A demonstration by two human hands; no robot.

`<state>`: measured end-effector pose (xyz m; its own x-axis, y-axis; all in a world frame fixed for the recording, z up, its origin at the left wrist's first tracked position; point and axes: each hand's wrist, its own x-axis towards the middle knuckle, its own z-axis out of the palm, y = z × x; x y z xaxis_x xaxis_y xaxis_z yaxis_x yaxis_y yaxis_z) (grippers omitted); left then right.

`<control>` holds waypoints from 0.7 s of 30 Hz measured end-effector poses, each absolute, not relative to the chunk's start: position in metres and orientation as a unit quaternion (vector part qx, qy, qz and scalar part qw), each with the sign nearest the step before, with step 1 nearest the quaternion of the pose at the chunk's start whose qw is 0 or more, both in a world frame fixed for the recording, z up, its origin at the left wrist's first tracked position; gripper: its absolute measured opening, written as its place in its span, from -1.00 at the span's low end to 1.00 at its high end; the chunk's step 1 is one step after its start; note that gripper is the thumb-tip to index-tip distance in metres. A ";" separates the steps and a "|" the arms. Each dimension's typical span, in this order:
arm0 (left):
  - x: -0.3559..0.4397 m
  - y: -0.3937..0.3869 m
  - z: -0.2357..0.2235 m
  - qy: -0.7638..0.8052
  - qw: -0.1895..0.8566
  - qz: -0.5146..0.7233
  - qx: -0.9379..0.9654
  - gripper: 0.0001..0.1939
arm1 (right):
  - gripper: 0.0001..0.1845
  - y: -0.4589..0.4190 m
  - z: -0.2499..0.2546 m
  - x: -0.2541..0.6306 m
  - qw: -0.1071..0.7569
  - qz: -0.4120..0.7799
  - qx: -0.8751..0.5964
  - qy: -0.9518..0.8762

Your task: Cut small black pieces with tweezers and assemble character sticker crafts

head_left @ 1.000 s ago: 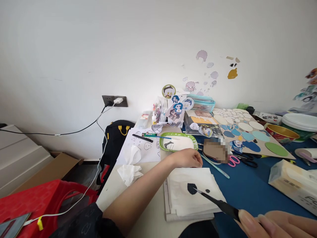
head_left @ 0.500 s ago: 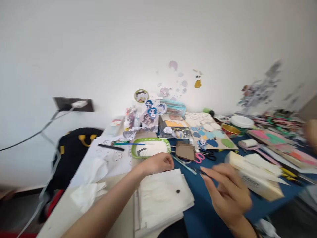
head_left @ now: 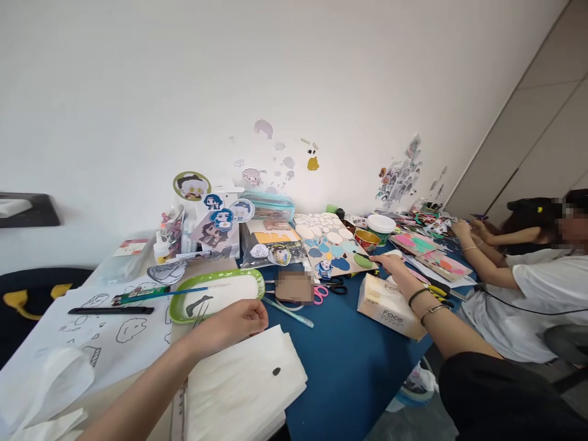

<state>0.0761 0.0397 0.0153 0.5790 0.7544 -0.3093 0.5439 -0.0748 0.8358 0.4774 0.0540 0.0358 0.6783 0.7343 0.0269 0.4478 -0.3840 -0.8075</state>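
My left hand [head_left: 243, 321] rests by the near rim of a green-edged white tray [head_left: 177, 288], above a stack of white tissues [head_left: 234, 392]. Its fingers are curled closed, and what they hold, if anything, is hidden. A small black oval piece [head_left: 276, 371] lies on the tissues. Inside the tray is a dark cut-out shape [head_left: 197, 304]. My right hand [head_left: 395, 268] reaches forward over a tissue box [head_left: 390, 315], fingers pinched on something small and dark. Its fingertips are near a board with blue, white and green painted shapes [head_left: 340, 251].
Pink-handled scissors [head_left: 320, 296], a pale-blue pen [head_left: 289, 312] and a brown pad [head_left: 294, 286] lie mid-table. A black pen [head_left: 110, 310] sits on drawn-on paper at left. Beyond are a gold bowl [head_left: 367, 240] and white tub [head_left: 381, 225]. Another person [head_left: 542, 275] works at right.
The view has turned right, bringing the other person into sight. My right hand has moved from beside the tissues forward, past the tissue box. My left hand stays by the tray.
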 end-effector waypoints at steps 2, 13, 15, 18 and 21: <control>0.076 0.041 0.013 0.448 0.513 0.100 0.725 -0.71 | -0.68 0.062 0.031 0.484 0.402 0.187 -0.829 -0.342; 0.076 0.042 0.009 0.464 0.503 0.112 0.720 -0.70 | -0.68 0.103 0.018 0.505 0.321 0.243 -0.868 -0.291; 0.076 0.042 0.009 0.471 0.494 0.117 0.722 -0.68 | -0.67 0.105 0.017 0.505 0.313 0.250 -0.869 -0.289; 0.077 0.041 0.011 0.472 0.492 0.113 0.723 -0.67 | -0.66 0.105 0.019 0.502 0.297 0.270 -0.867 -0.294; 0.078 0.039 0.018 0.469 0.504 0.102 0.718 -0.69 | -0.66 0.103 0.024 0.499 0.279 0.295 -0.861 -0.305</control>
<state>0.0777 0.0386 0.0175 0.5390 0.7763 -0.3269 0.5716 -0.0521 0.8188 0.4987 0.1027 0.0236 0.6405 0.6901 -0.3371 0.3607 -0.6578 -0.6612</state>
